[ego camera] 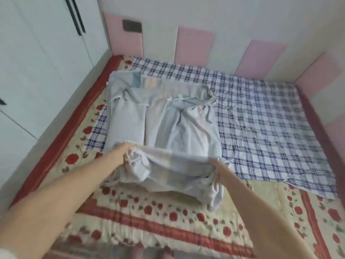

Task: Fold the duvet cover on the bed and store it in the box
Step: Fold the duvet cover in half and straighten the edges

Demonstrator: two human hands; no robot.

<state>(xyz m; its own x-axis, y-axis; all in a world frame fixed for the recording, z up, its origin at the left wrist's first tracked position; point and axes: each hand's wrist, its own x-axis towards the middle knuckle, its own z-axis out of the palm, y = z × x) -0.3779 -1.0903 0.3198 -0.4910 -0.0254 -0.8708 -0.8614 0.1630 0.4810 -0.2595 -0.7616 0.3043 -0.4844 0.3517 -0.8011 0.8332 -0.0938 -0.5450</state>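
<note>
Fingers (127,157) gripping duvet cover (186,126), plaid sheet (265,118) beneath, wardrobe (37,62) beside

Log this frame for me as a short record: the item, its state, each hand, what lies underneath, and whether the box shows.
item: duvet cover, pale grey-blue
state: partly folded into a rough rectangle, creased
near edge: lifted off the bed and bunched
left hand: grips the bunched near-left corner
right hand: grips the near-right corner
underneath: plaid sheet lying on a rose-patterned quilt
box: not in view
</note>
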